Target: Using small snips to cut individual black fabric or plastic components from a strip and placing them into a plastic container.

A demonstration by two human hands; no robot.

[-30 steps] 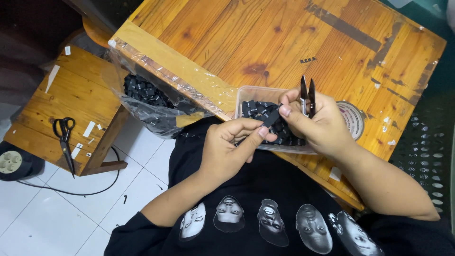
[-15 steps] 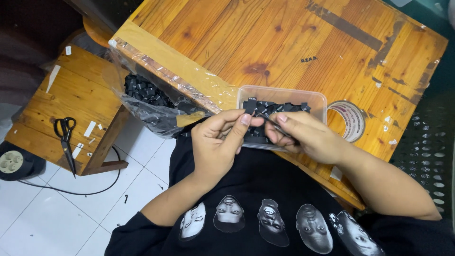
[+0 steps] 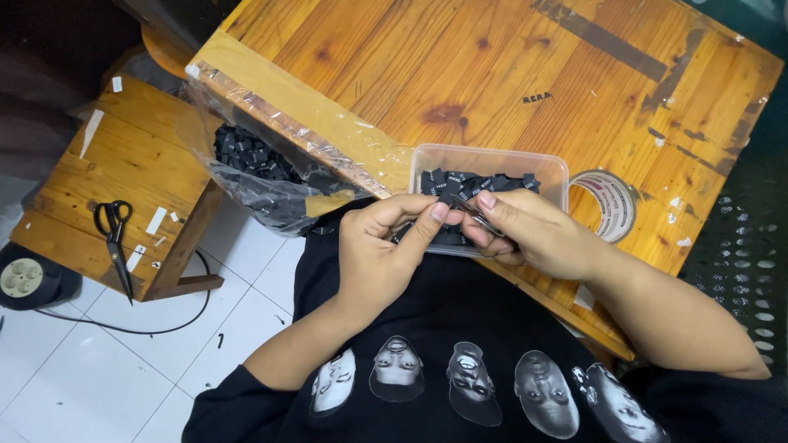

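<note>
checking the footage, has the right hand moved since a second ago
Yes. The right hand has dropped from above the clear plastic tub toward the table's near edge, meeting the left hand.

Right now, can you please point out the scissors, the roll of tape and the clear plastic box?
scissors [image 3: 113, 234]: head view, on the black handles and pivot.
roll of tape [image 3: 617, 205]: head view, on its right rim.
clear plastic box [image 3: 492, 157]: head view, on its far wall.

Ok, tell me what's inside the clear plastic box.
The clear box holds small black pieces; both hands cover its near part, hiding what lies there.
</note>
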